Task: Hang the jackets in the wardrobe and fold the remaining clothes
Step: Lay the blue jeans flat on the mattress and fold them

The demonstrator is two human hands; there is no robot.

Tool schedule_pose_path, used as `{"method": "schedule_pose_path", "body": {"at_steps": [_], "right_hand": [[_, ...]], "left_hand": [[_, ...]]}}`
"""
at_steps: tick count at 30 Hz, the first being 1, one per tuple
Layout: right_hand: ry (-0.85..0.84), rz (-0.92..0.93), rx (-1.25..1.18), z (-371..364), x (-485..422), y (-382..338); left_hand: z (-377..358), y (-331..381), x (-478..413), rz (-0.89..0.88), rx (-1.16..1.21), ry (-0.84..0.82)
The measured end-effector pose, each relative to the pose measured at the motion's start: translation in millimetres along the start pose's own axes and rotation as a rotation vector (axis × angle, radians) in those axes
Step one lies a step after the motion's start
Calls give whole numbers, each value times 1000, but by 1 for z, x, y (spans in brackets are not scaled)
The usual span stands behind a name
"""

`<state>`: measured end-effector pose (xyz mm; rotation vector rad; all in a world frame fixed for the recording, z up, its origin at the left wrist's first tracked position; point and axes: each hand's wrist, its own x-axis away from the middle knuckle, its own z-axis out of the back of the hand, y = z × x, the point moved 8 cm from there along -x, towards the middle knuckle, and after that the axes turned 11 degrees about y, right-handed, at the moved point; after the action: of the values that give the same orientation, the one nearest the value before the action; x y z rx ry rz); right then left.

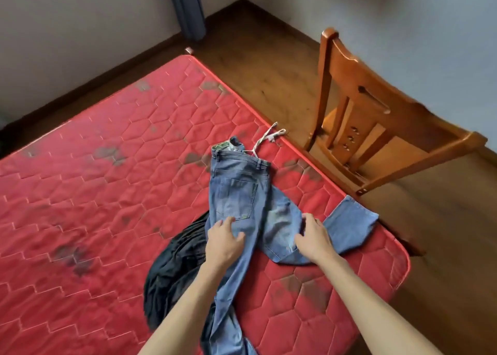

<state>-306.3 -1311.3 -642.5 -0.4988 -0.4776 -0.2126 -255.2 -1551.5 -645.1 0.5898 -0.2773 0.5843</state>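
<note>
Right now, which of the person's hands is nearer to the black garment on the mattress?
Left. The left hand rests on the jeans right beside the black garment; the right hand lies across the jeans, on their far side.

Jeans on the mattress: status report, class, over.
Left grip flat on jeans, right grip resting on them, hold unclear. Jeans unfolded, one leg reaching mattress edge. Black garment underneath, in the way.

One pair of blue jeans (236,193) at centre; one black garment (172,268) at lower centre; one white drawstring (266,137); one red mattress (107,166); one wooden chair (376,118) at right; one grey curtain (188,7) at top; two grips, the left grip (224,237) and the right grip (313,236).
</note>
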Motion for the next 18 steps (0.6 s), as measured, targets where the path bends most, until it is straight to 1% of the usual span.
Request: {"method": "schedule_pose_path", "body": {"at_steps": [2,5,9,11,12,14,16,17,18], "right_hand": [[37,-18,38,-19,-40,13],[10,-53,34,-66,-94,38],[-101,-116,64,-138,-156,72],[-99,-98,136,-170,-174,77],[-57,-77,185,-183,-176,76],[102,-21,249,-196,-171,66],[249,50,216,-200,-156,51],[252,76,185,-201,-147,43],[212,85,148,-203,-137,36]], "left_hand": [[-35,-10,-35,74,-42,13],[-90,-40,-80,192,-144,-33],[-157,-89,-123,303,-268,-240],[-183,-109,-131,290,-312,-282],[-193,-116,-133,243,-344,-252],[-203,-121,-134,142,-428,-130],[-200,-119,-135,96,-517,-26],[-197,-117,-136,88,-558,-1],[-190,-112,-136,78,-598,6]]}}
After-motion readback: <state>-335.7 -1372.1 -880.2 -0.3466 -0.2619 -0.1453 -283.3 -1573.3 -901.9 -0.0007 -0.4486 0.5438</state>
